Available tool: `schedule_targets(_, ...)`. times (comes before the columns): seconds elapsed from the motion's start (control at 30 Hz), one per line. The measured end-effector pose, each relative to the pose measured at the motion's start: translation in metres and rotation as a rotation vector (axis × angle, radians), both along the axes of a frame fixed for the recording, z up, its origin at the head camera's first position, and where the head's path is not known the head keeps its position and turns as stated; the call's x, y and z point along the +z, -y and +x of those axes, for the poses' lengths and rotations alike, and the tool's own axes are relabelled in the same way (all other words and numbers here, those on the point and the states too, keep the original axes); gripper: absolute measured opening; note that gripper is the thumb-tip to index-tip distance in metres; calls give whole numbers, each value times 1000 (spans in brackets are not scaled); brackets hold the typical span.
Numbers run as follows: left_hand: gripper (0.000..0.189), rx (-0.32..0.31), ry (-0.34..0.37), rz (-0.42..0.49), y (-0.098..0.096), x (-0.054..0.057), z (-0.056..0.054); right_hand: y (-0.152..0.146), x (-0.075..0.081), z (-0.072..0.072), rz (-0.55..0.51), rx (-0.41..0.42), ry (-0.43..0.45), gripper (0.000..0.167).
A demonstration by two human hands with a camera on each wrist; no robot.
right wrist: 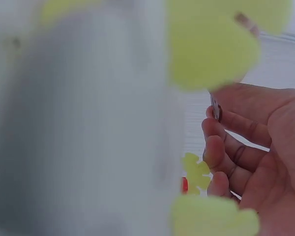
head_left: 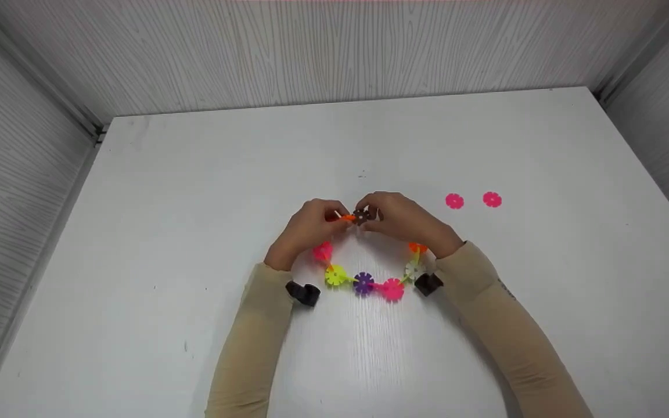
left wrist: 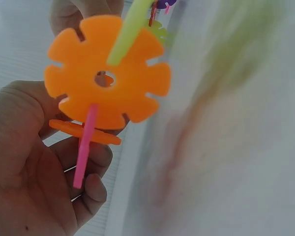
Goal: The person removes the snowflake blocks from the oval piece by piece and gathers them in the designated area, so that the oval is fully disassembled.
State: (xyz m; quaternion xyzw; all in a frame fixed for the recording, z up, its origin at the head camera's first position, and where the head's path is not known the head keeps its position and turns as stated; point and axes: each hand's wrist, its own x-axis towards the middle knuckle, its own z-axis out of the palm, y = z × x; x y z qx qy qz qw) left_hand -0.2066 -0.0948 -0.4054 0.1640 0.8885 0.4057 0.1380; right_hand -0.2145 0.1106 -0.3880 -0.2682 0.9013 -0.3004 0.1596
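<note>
Flower-shaped plastic discs with notched rims make up a curved chain on and above the table. My left hand (head_left: 311, 225) pinches an orange notched disc (head_left: 346, 217). My right hand (head_left: 405, 217) pinches a brown notched disc (head_left: 361, 216), whose edge meets the orange one between my fingertips. Nearer to me, the chain bows through a pink disc (head_left: 323, 252), a yellow disc (head_left: 335, 275), a purple disc (head_left: 363, 283), another pink disc (head_left: 392, 289), a white disc (head_left: 414, 270) and an orange piece (head_left: 418, 248). Close to the left wrist camera, one large orange disc (left wrist: 132, 73) covers some fingers.
Two loose pink discs, a left one (head_left: 455, 201) and a right one (head_left: 492, 199), lie on the white table (head_left: 195, 174) beyond my right hand. Wood-grain panels (head_left: 311, 52) stand at the back and both sides. Blurred grey and yellow-green shapes block much of the right wrist view.
</note>
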Motion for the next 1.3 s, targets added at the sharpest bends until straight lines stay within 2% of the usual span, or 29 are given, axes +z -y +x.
schedule_targets(0.2,15,22,2,-21,1,0,0,0,-3,0,-26,7,-24,33)
schedule_targets(0.43,14,-5,-31,-43,2,1,-1,0,-2,1,-26,7,-28,32)
schedule_targets(0.7,15,-14,-24,-48,3,2,0,0,-2,3,-11,-1,-40,33)
schedule_targets(0.8,15,6,-17,-43,3,2,0,0,-2,3,-7,-10,-60,32)
schedule_targets(0.93,15,62,-11,-36,4,2,0,2,0,2,-2,-26,-81,30)
schedule_targets(1.07,14,109,-29,-12,1,5,0,0,3,2,-6,-82,-95,30)
schedule_targets(1.17,14,110,-39,-4,-2,7,0,-4,2,2,-18,-108,-87,31)
schedule_targets(1.3,16,76,-37,-27,0,7,-1,-12,0,0,-21,-91,-68,32)
